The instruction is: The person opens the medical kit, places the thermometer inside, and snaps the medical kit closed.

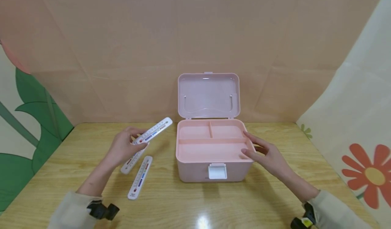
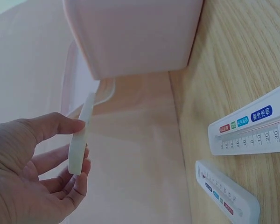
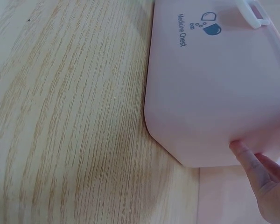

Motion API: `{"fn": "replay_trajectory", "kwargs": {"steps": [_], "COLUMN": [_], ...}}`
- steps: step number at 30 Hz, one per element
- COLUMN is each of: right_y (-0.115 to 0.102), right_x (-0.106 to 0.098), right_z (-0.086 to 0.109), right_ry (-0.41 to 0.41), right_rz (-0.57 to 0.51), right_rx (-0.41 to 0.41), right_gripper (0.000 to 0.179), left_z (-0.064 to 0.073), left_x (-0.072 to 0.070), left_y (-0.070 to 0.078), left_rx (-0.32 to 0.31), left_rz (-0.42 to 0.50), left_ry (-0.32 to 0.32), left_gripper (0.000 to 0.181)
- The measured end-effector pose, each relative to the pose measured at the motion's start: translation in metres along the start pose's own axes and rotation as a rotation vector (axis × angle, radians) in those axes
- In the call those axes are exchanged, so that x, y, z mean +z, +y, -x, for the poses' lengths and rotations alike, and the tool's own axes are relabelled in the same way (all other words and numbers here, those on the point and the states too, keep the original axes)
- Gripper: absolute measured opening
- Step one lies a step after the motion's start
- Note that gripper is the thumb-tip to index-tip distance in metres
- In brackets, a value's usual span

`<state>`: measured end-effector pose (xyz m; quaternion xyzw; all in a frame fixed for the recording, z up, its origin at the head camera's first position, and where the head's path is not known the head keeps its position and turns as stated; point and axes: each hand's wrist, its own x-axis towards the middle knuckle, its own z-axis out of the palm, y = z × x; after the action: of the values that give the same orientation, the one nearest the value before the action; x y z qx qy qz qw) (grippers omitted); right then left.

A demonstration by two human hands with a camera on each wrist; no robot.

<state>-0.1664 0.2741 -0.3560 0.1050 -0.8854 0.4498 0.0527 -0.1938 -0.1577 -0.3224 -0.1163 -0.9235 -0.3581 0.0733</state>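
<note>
My left hand (image 1: 123,147) pinches a flat white thermometer (image 1: 154,130) between thumb and fingers, raised over the table and tilted up to the right. Below it lie two more thermometers: one (image 1: 129,166) partly hidden by the hand, the other (image 1: 140,178) nearer the front edge. A pink medicine chest (image 1: 195,173) stands with its lid up, right of the left hand. At the chest's right side my right hand (image 1: 268,154) holds the rim, with thumb and index finger over the edge and other fingers (image 3: 242,151) against the outer wall.
Inside the chest sits a pink tray (image 1: 210,151) with three compartments. Its lid (image 1: 208,96) leans back near the brown backdrop (image 1: 122,52). A white latch (image 1: 217,171) hangs at the front. The wooden table (image 1: 177,205) ends at the backdrop.
</note>
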Motion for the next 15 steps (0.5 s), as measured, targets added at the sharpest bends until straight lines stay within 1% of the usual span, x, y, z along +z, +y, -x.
{"fn": "replay_trajectory", "kwargs": {"steps": [6, 15], "right_y": [0.0011, 0.0039], "right_x": [-0.0003, 0.0002], "right_z": [-0.0006, -0.0024], "right_ry": [-0.003, -0.005], "right_rz": [0.012, 0.015], "right_rx": [0.006, 0.022], "right_gripper": [0.059, 0.060], "left_z": [0.0008, 0.0002], "left_x": [-0.0038, -0.0069], "left_y": [0.0036, 0.0061], "left_rx": [-0.003, -0.014], "left_rz": [0.001, -0.013], "left_ry": [0.001, -0.022], "left_gripper": [0.040, 0.040]}}
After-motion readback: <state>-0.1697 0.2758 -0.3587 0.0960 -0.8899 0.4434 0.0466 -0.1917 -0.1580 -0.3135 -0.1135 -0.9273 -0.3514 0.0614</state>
